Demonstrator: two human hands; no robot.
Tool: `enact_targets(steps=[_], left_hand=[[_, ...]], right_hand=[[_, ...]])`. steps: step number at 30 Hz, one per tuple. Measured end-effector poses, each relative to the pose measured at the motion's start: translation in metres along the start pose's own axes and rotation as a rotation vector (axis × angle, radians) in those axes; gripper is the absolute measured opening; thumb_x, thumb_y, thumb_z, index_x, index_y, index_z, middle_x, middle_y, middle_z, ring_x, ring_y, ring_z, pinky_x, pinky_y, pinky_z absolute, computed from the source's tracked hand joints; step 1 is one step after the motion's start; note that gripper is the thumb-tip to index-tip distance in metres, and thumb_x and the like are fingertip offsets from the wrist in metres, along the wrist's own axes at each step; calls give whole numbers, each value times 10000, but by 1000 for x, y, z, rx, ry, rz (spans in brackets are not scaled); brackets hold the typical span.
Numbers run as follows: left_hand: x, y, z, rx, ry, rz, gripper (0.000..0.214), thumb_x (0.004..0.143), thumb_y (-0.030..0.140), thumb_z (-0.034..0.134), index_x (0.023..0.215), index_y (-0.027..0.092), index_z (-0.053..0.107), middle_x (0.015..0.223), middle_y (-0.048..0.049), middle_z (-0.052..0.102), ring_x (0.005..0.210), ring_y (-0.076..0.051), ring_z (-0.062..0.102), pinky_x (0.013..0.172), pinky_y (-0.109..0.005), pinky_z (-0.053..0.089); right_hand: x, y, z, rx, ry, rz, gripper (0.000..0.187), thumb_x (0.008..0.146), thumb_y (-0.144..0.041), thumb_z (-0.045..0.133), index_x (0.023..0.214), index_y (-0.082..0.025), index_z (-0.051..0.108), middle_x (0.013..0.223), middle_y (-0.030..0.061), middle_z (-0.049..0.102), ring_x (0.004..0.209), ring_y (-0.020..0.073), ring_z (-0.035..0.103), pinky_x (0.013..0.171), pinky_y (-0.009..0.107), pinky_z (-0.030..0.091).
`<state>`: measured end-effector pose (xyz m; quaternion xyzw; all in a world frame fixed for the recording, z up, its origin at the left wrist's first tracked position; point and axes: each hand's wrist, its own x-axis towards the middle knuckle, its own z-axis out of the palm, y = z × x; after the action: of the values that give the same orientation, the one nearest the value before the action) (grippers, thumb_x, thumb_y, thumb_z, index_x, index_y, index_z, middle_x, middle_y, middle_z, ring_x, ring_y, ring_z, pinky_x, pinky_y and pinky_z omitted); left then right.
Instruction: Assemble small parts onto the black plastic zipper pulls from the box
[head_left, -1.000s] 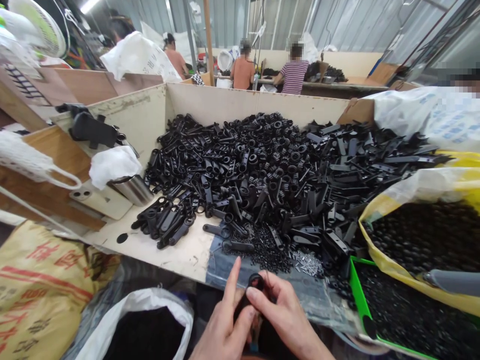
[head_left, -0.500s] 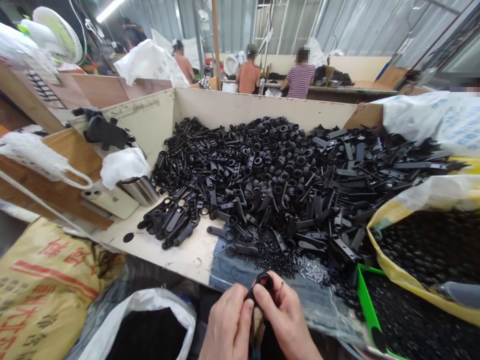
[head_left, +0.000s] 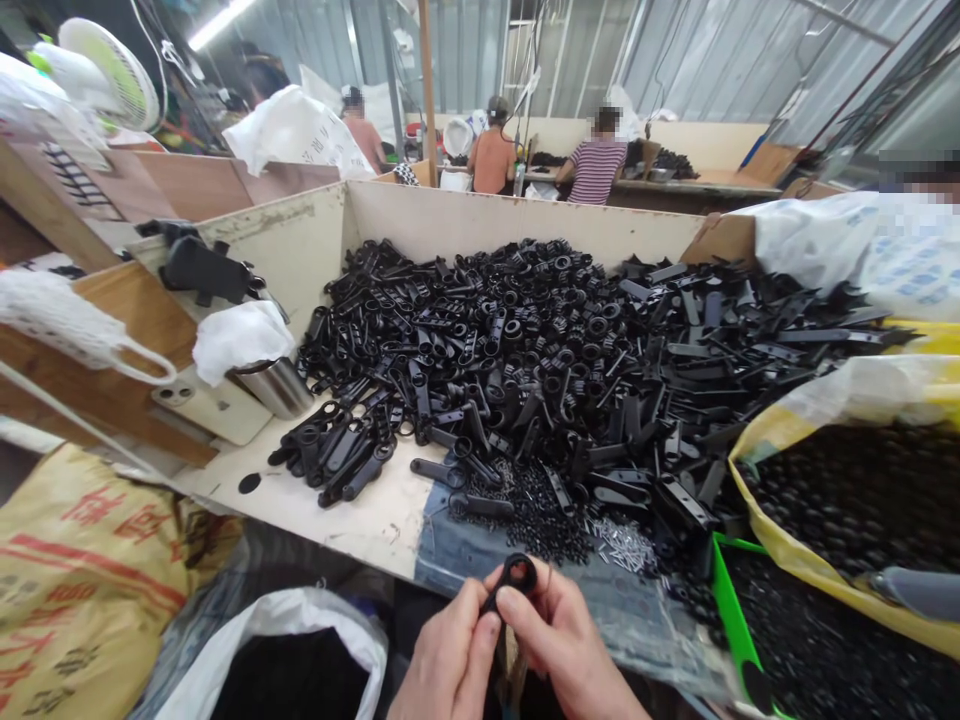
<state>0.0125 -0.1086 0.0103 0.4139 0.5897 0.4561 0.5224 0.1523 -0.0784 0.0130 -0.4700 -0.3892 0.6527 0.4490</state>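
The black ring-ended plastic part (head_left: 508, 580) is located between the two hands, at the front edge of the worktable (head_left: 360, 525). Its ring faces up and projects beyond the fingertips; its lower portion is hidden by the hands.

Left hand (head_left: 454, 650): fingers curled, thumb and forefinger closed on the part at the left, just below the ring. Right hand (head_left: 562, 630): thumb pressed against the near side of the part at the base of the ring, fingers bent behind it. Both hands are in contact with the same part. A tan shape is visible below the ring, between the hands; its identity cannot be determined.

Directly beyond the hands, a dark sheet (head_left: 439, 545) covers the front of the worktable. Small black pieces (head_left: 547, 530) lie on it, with loose metal pins (head_left: 626, 545) to their right. A large heap of black plastic parts (head_left: 487, 340) rises behind these. A smaller group of ring-ended arms (head_left: 337, 460) lies to the left, near a steel cup (head_left: 277, 388).

To the right of the hands, well apart from them, stands a green tray (head_left: 727, 590). A white sack (head_left: 367, 640) with dark contents stands to the left.
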Motion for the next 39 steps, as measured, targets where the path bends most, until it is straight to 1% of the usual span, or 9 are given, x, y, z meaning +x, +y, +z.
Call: enact_targets(steps=[3,6,9,14,19,24,29,35,39], left_hand=[[-4,-4,2,-42,42,-23,327,808,471,763,1103,334,790,1238,-55,761,1201,-324,612,1101,-325,364],[-2,-10,7,-158,125,-60,306,762,354,827,1062,304,793,1202,-85,764,1189,-330,616,1097,-324,380],[6,-10,11,-262,110,-114,320,738,313,846,1046,253,785,1139,-112,769,1149,-321,631,1011,-314,455],[12,0,12,-249,-107,-141,245,800,435,773,945,238,760,858,-51,742,889,-242,641,743,-259,493],[12,8,-1,29,-352,53,354,922,510,600,791,196,699,628,11,596,585,-137,484,574,-233,363],[11,13,-11,140,-245,237,251,926,406,624,795,223,734,735,-38,679,687,-183,596,681,-258,409],[10,14,-16,189,-175,320,178,933,338,625,830,255,744,762,-40,685,718,-197,622,709,-272,418],[15,8,-25,372,-320,595,143,971,175,505,976,242,632,804,-21,647,728,-175,607,682,-249,462],[17,-3,-28,409,-316,686,150,988,155,461,1049,254,556,842,-2,631,760,-155,627,727,-221,501]], right_hand=[[-2,10,4,-36,94,-131,429,855,-591,710,880,-162,709,708,4,594,602,125,526,560,224,459],[1,16,9,-72,188,-160,416,870,-578,695,846,-163,681,774,38,643,712,171,589,656,258,507],[5,15,10,-78,220,-134,428,839,-582,726,775,-169,637,720,11,602,652,146,530,597,236,477],[-1,15,0,60,170,-41,409,826,-568,750,873,-168,676,568,-68,451,458,69,291,415,189,277],[-10,18,-14,114,2,3,426,856,-577,714,920,-158,673,554,-88,400,447,50,256,419,173,219],[-8,11,-17,56,-98,-10,396,875,-564,703,987,-185,680,644,-64,441,509,69,289,458,182,257],[-5,5,-15,-69,-139,-82,390,858,-573,713,947,-193,706,759,-22,518,627,110,402,582,220,363],[-6,1,-10,-191,-93,-212,332,910,-539,654,915,-210,692,817,2,552,708,153,485,641,252,406],[-8,-9,-1,-283,-53,-298,283,925,-484,638,855,-214,680,804,7,557,723,169,518,648,262,418]])
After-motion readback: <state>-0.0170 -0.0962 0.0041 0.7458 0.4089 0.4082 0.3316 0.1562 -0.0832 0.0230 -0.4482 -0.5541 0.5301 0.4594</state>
